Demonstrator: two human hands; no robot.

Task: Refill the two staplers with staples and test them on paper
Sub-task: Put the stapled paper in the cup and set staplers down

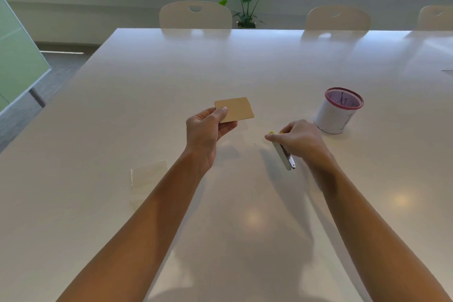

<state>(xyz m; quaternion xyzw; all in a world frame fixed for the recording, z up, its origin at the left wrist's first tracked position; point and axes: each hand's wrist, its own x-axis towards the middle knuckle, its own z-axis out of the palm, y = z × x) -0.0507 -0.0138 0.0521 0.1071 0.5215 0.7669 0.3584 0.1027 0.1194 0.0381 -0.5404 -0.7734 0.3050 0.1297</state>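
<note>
Risking a slip of the stapler [284, 154] from a shallow pinch; risking a misfed test, paper and stapler being well apart; left hand [204, 130] lifting tan paper [236, 109] at 12 o'clock, fingers gripping its near edge; right hand [299, 141] at 3 o'clock, fingers closing on the stapler, rear end tilting toward the worktop [171, 68].
</note>
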